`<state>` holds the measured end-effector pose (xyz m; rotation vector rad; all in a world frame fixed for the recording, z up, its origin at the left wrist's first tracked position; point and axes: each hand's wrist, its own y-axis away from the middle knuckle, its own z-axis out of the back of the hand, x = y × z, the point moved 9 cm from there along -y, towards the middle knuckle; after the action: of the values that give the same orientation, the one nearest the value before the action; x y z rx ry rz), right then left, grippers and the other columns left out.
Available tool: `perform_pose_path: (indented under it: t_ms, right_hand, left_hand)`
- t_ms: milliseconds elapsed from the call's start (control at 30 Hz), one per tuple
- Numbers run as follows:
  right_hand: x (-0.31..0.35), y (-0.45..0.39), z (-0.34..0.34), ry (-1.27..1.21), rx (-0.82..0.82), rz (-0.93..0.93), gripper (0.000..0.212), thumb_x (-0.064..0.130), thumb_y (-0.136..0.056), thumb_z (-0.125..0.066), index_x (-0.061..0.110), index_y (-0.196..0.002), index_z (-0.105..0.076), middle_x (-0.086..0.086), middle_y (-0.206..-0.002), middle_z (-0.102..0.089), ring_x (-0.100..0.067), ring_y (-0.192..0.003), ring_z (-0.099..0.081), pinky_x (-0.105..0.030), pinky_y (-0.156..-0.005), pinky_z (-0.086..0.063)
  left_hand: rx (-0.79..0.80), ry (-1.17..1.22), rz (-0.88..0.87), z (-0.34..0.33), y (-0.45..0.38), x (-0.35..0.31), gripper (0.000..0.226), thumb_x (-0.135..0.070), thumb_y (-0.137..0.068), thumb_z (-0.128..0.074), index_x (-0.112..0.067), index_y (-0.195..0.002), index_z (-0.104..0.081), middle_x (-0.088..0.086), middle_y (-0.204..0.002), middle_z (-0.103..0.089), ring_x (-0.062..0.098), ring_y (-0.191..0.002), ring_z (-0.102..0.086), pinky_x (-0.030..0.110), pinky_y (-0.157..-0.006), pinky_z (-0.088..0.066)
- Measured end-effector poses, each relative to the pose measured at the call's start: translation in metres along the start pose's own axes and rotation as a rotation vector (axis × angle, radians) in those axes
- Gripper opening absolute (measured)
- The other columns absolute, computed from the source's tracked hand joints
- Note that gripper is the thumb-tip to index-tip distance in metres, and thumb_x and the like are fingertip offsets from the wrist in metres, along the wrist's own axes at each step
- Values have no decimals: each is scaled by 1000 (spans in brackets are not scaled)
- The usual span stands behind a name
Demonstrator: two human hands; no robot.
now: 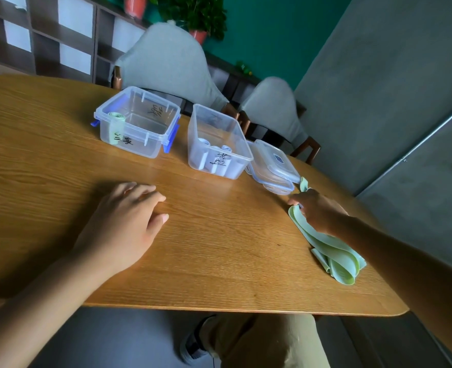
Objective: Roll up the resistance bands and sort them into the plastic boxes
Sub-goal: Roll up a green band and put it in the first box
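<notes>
Progress looks partial. Toward ten o'clock the blue-clipped box [137,120] already holds one rolled green band [116,123]. At seven o'clock the left hand [123,221] rests on the table [206,248], fingers loosely curled, holding nothing. Around twelve the second box [216,142] holds pale rolls [216,155], lids [272,166] beside it. At three o'clock the right hand [317,211] pinches the unrolled green band [331,256], not yet rolled.

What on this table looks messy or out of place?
Only the loose green band, lying unrolled in a floppy heap by the table's right edge, with the right hand gripping one end. A rolled green one already stands in the left box.
</notes>
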<state>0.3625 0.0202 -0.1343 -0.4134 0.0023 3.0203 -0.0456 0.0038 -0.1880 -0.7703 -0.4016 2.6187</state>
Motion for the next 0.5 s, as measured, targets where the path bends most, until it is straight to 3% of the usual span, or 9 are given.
perform_pose_path:
  t_ms: [200, 367, 500]
  right_hand:
    - [7, 2, 16, 20, -107, -5, 17, 11, -92, -69, 27, -99, -69, 1, -101, -66, -15, -84, -63, -29, -72, -56]
    - [20, 2, 27, -59, -167, 68, 13, 17, -97, -62, 30, -102, -65, 1, -105, -64, -16, -86, -61, -35, -73, -56]
    - [49, 6, 46, -139, -222, 193, 14, 18, -99, -59, 30, -101, -67, 4, -105, -65, -16, -98, -58, -39, -84, -52]
  left_hand:
    - [-2, -1, -5, 1, 0, -1, 37, -39, -93, -61, -22, -126, -66, -1, -138, -59, 27, -133, -44, 48, -110, -41]
    - [-7, 14, -16, 2, 1, -2, 35, -38, -93, -61, -23, -124, -67, -2, -136, -60, 26, -132, -45, 47, -109, -41]
    - [-33, 58, -55, 8, 1, -9, 31, -37, -92, -63, -24, -119, -69, -5, -128, -64, 23, -125, -50, 45, -105, -43]
